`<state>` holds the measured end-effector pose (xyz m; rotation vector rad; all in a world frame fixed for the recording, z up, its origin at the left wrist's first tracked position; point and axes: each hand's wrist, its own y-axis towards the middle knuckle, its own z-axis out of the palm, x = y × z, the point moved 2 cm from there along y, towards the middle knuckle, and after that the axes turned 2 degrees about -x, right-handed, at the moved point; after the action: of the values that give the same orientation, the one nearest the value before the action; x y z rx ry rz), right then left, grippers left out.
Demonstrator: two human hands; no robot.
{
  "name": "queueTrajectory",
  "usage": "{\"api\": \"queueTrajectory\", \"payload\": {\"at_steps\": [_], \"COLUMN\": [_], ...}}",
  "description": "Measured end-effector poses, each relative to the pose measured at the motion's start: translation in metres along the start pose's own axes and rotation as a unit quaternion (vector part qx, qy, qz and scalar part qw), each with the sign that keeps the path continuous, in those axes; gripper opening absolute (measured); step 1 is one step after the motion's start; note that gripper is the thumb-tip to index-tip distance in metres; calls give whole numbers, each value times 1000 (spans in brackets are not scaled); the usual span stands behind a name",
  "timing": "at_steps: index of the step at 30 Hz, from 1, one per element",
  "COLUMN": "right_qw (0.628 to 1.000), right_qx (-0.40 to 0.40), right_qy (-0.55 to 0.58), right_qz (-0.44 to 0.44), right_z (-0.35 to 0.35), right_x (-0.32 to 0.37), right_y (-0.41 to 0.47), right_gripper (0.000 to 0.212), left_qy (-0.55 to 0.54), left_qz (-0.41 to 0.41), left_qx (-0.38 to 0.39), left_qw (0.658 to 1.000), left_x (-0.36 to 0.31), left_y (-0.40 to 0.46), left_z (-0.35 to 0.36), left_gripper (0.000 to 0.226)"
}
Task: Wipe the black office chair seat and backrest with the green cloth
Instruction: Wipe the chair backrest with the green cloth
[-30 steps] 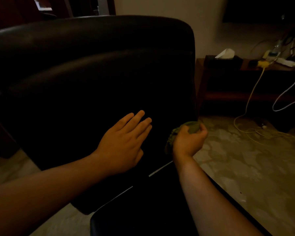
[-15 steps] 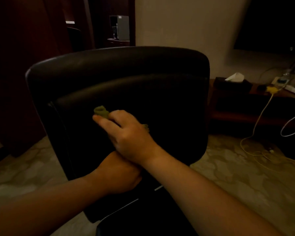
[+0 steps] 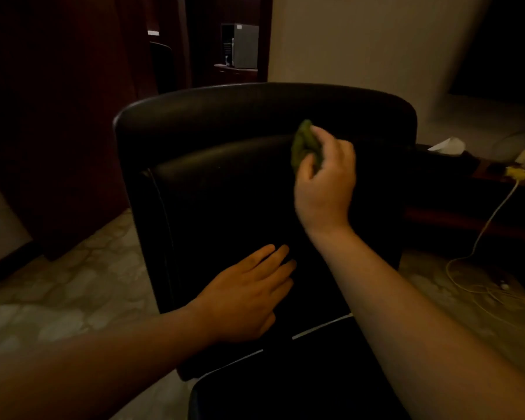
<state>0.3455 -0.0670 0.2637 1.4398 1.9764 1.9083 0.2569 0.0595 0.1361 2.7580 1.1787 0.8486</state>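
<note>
The black office chair's backrest (image 3: 225, 140) fills the middle of the head view, facing me, with the seat (image 3: 285, 389) at the bottom edge. My right hand (image 3: 325, 183) holds the bunched green cloth (image 3: 303, 144) against the upper right part of the backrest, near the top cushion seam. My left hand (image 3: 246, 295) lies flat with fingers spread on the lower backrest, just above the gap to the seat. The room is dim.
A low dark wooden table (image 3: 482, 183) stands to the right with a tissue box (image 3: 446, 147) and a yellow cable (image 3: 491, 225) trailing onto the marble floor (image 3: 73, 292). Dark wooden furniture is at the left. A wall stands behind the chair.
My right hand has swept the cloth from the backrest's lower right edge to its left side, then up to the upper right. My left hand stays on the lower backrest.
</note>
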Motion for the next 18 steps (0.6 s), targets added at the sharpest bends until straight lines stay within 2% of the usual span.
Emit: {"api": "queueTrajectory", "payload": {"at_steps": [2, 4, 6, 8, 9, 11, 12, 14, 16, 18], "right_qw": [994, 960, 883, 809, 809, 887, 923, 968, 992, 991], "right_qx": [42, 114, 204, 269, 269, 215, 172, 86, 38, 58], "right_qy": [15, 56, 58, 10, 3, 16, -1, -57, -49, -35], "right_qz": [-101, -249, -418, -523, -522, -408, -345, -229, -113, -118], "right_z": [20, 37, 48, 53, 53, 48, 44, 31, 26, 37], "right_x": [31, 66, 90, 88, 84, 74, 69, 58, 54, 62], "right_y": [-10, -34, -70, -85, -78, -46, -25, 17, 44, 39], "right_gripper": [38, 34, 24, 19, 19, 18, 22, 37, 36, 31], "left_qy": [-16, -80, -131, -156, -146, -105, -64, -8, -1, -6], "left_qz": [3, -11, -39, -39, -9, 24, 30, 47, 48, 53], "left_qx": [8, -5, 13, 24, 29, 54, 38, 36, 18, 33], "left_qw": [1000, 997, 990, 987, 989, 993, 997, 998, 999, 998], "left_x": [-1, 0, 1, 5, 4, 2, 5, 8, 9, 7], "left_y": [3, 4, 5, 4, 6, 14, 19, 26, 28, 31], "left_z": [10, 19, 28, 33, 37, 38, 34, 25, 13, 14], "left_gripper": [64, 62, 71, 74, 69, 58, 62, 72, 72, 69]}}
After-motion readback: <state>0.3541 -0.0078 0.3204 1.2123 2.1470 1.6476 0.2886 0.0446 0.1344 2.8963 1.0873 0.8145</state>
